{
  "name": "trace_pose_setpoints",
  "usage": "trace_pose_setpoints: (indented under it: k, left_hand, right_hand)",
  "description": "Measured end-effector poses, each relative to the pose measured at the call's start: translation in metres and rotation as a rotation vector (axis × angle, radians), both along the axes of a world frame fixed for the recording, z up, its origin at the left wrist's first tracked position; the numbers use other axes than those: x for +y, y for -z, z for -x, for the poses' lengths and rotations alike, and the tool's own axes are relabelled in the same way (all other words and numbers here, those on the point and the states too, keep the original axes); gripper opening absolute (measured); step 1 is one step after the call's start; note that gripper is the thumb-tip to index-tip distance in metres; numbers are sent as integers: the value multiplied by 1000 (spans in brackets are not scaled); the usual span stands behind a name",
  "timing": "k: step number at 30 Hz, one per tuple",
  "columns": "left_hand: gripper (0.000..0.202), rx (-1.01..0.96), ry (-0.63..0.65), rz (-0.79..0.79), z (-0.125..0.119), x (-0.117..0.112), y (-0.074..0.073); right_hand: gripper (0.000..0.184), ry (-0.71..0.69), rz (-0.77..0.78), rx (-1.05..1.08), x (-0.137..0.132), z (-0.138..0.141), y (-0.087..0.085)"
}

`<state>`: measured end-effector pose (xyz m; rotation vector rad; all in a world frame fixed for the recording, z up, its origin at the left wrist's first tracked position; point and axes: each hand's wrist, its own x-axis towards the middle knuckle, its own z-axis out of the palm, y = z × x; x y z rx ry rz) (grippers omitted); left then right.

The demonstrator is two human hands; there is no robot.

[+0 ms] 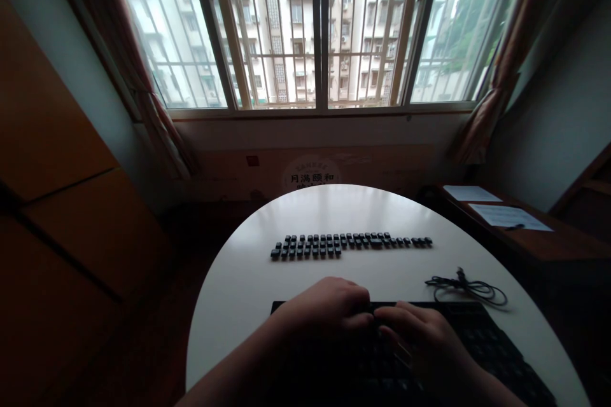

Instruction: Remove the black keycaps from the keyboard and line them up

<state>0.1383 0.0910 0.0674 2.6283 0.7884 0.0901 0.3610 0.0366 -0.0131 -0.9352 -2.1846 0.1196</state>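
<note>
Keyboard [487,337] lengthwise, left to right

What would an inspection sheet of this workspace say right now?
Surface: white round table, glossy.
Job's things: black keyboard at the near edge; loose keycaps in rows farther back.
Clutter: two paper sheets on the side desk at right.
Hands: left hand and right hand rest on the keyboard, fingers curled, tips close together; whether they grip anything cannot be told.
Cables: black cable coiled loosely on the table beyond the keyboard's right end.
Surroundings: barred window ahead, curtains on both sides, wooden cabinet at left.
</note>
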Motion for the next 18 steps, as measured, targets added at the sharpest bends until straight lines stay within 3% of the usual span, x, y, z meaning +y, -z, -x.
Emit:
trace_pose_setpoints:
  k: [18]
  left_hand:
    - [18, -8, 17, -4, -2, 0, 6]
  right_hand:
    - [19, -16, 69, -94, 1, 1, 8]
